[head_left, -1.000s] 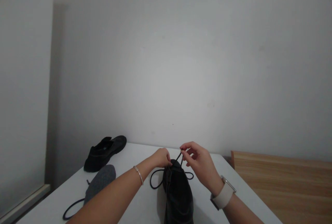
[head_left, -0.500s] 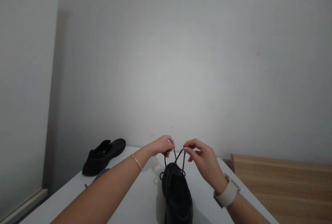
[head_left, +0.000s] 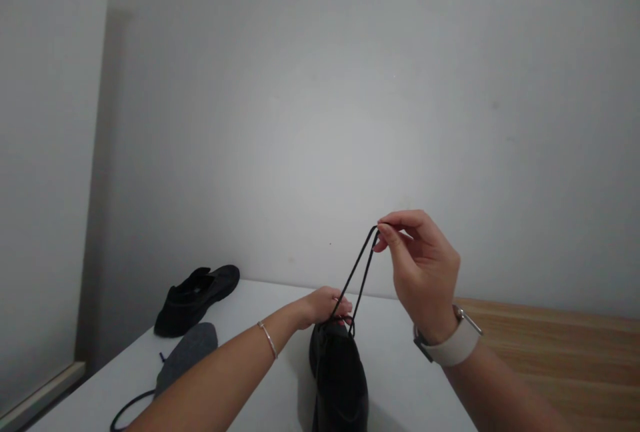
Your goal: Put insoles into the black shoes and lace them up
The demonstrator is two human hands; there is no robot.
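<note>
A black lace-up shoe (head_left: 340,379) stands on the white table (head_left: 250,365) right in front of me, toe pointing away. My right hand (head_left: 423,272) is raised above it and pinches both strands of the black shoelace (head_left: 357,279), which run taut down to the shoe's top. My left hand (head_left: 325,305) rests with curled fingers on the shoe's far end where the lace comes out. A watch with a pale strap sits on my right wrist, a thin bangle on my left.
A second black shoe (head_left: 195,299) lies at the table's far left by the wall. A grey insole (head_left: 185,352) and a loose black lace (head_left: 130,409) lie on the left. A wooden surface (head_left: 560,365) adjoins the table on the right.
My right hand has risen up and to the right, drawing the lace out long and taut. My left hand has let go of its strand and dropped onto the shoe.
</note>
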